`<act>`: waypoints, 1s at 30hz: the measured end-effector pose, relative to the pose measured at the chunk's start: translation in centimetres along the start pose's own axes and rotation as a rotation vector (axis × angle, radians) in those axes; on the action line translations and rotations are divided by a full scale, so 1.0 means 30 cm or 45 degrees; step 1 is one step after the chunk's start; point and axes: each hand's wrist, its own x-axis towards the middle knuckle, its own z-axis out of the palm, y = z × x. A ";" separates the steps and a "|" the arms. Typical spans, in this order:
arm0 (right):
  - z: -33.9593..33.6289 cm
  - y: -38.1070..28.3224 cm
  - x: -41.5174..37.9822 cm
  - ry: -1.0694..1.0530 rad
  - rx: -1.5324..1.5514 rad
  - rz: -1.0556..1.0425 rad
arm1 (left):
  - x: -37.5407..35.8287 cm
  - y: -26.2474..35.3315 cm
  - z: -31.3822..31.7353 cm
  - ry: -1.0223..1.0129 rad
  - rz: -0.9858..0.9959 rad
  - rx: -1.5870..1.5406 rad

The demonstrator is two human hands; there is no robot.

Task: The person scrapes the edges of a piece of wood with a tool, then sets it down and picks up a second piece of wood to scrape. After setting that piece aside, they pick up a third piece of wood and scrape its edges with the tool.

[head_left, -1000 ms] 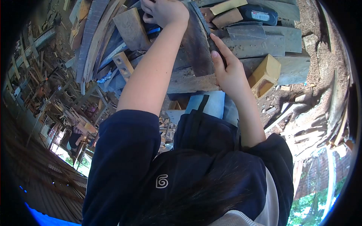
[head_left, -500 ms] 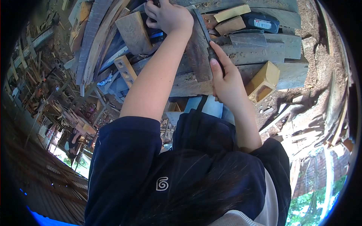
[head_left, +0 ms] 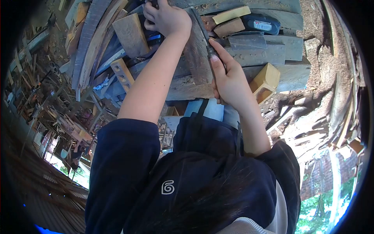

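Observation:
My right hand (head_left: 230, 78) is closed around the dark handle of a long, narrow, file-like tool (head_left: 200, 27), with the index finger laid along it. The tool slants up and left across a brown wooden board (head_left: 198, 64). At the top edge of the view is my left hand (head_left: 169, 19), its fingers curled near the tool's far end. What those fingers grip is cut off and I cannot make it out. Left of it leans a square-edged wood block (head_left: 130, 35). Beside my right hand lies a yellowish wooden piece with a hollow end (head_left: 267, 80).
Weathered grey planks (head_left: 288, 72) form the work surface. On them lie a black object with a white label (head_left: 263, 25) and small wood offcuts (head_left: 231, 15). Long boards (head_left: 91, 43) stand at the left. Wood scraps (head_left: 307, 113) and shavings cover the ground at right.
The whole view has shifted slightly, so the bench and hands appear a little further left. My right hand keeps its hold on the tool, and my left fingers stay curled.

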 end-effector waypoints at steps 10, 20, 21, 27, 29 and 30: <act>0.054 -0.008 -0.003 0.046 -0.071 0.083 | 0.015 -0.013 0.002 -0.073 0.005 0.010; 0.076 0.040 0.067 0.272 -0.705 -0.358 | 0.015 -0.005 -0.017 -0.075 -0.012 -0.042; 0.080 0.057 0.070 0.272 -0.627 -0.355 | 0.009 -0.018 -0.007 -0.092 -0.030 -0.035; 0.027 0.072 0.055 0.098 -0.142 -0.247 | 0.022 -0.022 0.006 -0.053 -0.001 -0.028; -0.004 0.057 -0.012 0.031 0.025 -0.087 | 0.022 -0.014 -0.003 -0.046 0.000 -0.003; -0.020 0.061 -0.039 0.028 -0.013 -0.057 | 0.020 -0.011 -0.007 -0.054 -0.009 -0.010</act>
